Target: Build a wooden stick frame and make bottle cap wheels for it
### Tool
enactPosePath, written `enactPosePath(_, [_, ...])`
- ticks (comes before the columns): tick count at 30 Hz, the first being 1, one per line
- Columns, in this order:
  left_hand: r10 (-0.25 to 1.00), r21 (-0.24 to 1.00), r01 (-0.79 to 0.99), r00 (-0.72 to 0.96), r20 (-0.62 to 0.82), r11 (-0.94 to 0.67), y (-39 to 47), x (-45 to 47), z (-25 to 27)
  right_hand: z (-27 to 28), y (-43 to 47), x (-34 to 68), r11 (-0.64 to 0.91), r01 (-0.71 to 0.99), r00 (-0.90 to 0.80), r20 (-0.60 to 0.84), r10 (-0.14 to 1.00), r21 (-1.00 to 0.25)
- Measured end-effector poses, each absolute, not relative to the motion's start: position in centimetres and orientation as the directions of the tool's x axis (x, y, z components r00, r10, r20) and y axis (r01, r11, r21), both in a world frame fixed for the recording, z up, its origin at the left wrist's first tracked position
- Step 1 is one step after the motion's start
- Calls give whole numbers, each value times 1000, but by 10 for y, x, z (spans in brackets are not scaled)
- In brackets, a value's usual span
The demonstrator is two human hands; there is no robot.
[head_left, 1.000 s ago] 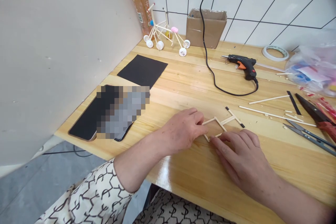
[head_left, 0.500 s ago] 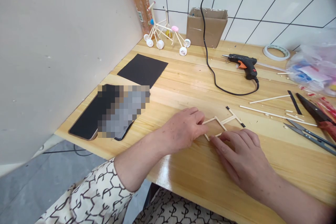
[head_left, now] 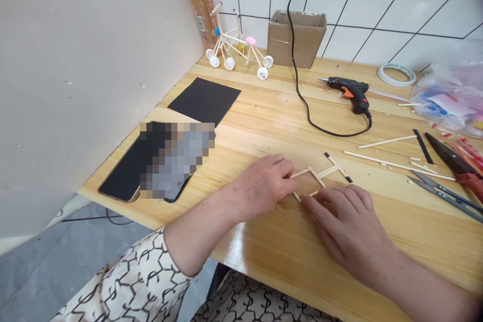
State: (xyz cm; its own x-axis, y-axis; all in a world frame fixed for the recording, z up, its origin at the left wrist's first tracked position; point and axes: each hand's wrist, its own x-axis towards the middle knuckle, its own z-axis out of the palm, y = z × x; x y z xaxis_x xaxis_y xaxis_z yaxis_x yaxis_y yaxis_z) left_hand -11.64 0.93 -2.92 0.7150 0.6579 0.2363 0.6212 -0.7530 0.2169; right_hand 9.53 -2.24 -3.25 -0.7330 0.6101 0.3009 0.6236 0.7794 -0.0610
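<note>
A small frame of thin wooden sticks lies flat on the table, a square with a stem and a crossbar tipped in black. My left hand is closed, its fingertips pinching the square's left corner, which they partly hide. On the near right side, my right hand has its fingers bent together over the frame's edge, thumb or fingertip at the near corner. Several loose sticks lie to the right, by a black strip and small offcuts.
A black glue gun with its cord lies beyond my hands. Thread snips and scissors are at right. Two phones and a black sheet lie left. Behind stand stick models, a bottle and a cardboard box.
</note>
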Motion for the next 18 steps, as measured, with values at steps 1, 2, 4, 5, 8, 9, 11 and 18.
enactPosePath(1, [658, 219, 620, 715, 236, -753, 9, -116, -29, -32, -22, 95, 779, 624, -734, 300, 610, -59])
enactPosePath(2, [658, 222, 620, 715, 236, -753, 9, -116, -29, -32, -23, 95, 780, 623, -734, 300, 609, -59])
enactPosePath(4, [660, 227, 620, 709, 246, -751, 9, -116, -29, -33, -23, 95, 781, 622, -734, 305, 607, -60])
enactPosePath(5, [661, 233, 619, 707, 252, -750, 9, -116, -29, -33, -23, 95, 779, 623, -731, 307, 609, -62])
enactPosePath(8, [673, 275, 615, 685, 278, -739, 10, -118, -28, -33, -24, 96, 770, 634, -721, 304, 623, -73])
enactPosePath(9, [681, 294, 615, 673, 288, -732, 10, -119, -27, -33, -24, 96, 768, 636, -718, 306, 625, -76])
enactPosePath(11, [701, 335, 617, 640, 313, -712, 10, -122, -26, -33, -25, 97, 773, 629, -723, 303, 621, -83])
enactPosePath(18, [728, 394, 614, 607, 320, -684, 9, -127, -23, -33, -27, 99, 806, 586, -756, 303, 580, -81])
